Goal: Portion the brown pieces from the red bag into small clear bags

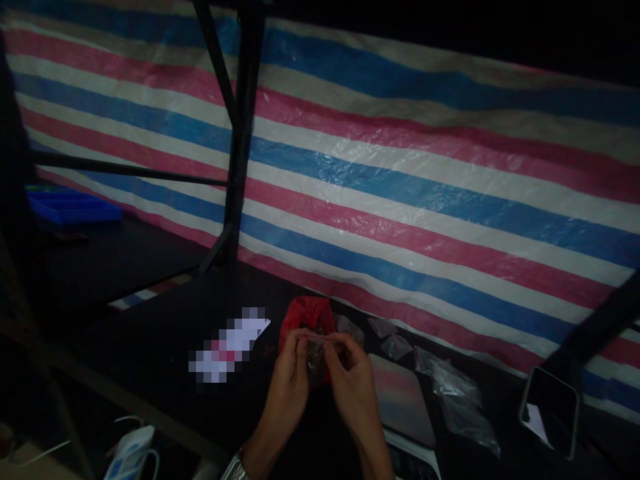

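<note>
My left hand (294, 367) and my right hand (347, 367) pinch the top edge of a small clear plastic bag (315, 353) between them. Something dark shows inside the bag, too dim to name. Just behind my hands stands an open red plastic bag (313, 310), with brownish contents partly hidden by my fingers. A flat scale (403, 400) with a shiny metal plate sits beside my right wrist. Beyond my right hand lie small filled clear bags (397, 346).
Empty-looking clear bags (460, 387) lie right of the scale, and a phone (550, 412) rests farther right. A blurred white paper (230, 347) is on the black table (165, 340). A blue tray (75, 205) sits at far left. Striped sheeting (400, 187) hangs behind black metal posts (239, 133).
</note>
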`<act>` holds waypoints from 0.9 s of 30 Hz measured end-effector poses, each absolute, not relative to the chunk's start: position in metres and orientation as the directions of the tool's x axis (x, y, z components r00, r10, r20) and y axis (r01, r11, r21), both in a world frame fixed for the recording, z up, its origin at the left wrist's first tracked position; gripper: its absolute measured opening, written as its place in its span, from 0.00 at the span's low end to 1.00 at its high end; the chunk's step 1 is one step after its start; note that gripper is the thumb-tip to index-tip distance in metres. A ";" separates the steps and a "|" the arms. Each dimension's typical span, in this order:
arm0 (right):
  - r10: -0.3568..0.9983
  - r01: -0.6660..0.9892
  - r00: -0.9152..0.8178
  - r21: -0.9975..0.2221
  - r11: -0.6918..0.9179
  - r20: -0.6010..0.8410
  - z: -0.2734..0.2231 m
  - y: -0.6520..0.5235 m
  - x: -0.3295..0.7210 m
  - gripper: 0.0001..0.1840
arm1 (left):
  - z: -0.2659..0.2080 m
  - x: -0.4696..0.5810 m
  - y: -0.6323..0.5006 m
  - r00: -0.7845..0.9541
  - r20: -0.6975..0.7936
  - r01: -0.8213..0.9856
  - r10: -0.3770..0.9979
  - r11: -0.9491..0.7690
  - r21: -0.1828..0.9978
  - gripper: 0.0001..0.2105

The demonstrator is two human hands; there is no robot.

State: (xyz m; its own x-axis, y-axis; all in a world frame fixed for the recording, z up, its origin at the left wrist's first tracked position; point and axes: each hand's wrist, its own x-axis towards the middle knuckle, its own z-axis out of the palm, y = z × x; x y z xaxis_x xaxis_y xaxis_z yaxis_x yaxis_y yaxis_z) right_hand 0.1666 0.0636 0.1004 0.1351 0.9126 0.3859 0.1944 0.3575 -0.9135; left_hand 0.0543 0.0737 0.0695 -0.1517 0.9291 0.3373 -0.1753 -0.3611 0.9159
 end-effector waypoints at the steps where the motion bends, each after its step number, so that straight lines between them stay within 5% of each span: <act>1: 0.911 0.198 0.135 -0.912 0.360 0.389 0.101 0.063 0.166 0.13 | 0.070 0.054 0.074 -0.151 0.338 -0.172 0.929 -0.362 0.916 0.23; 27: 0.897 0.188 0.164 -0.905 0.381 0.411 0.091 0.062 0.158 0.11 | 0.066 0.049 0.063 -0.043 0.371 -0.076 0.928 -0.373 0.925 0.16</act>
State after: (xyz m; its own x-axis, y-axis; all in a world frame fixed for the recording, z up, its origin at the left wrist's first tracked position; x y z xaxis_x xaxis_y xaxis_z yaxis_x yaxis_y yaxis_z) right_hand 0.1575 0.0623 0.0913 0.1640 0.8967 0.4111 0.1876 0.3808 -0.9054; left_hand 0.0488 0.0631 0.0661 -0.0428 0.9277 0.3709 -0.0758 -0.3732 0.9246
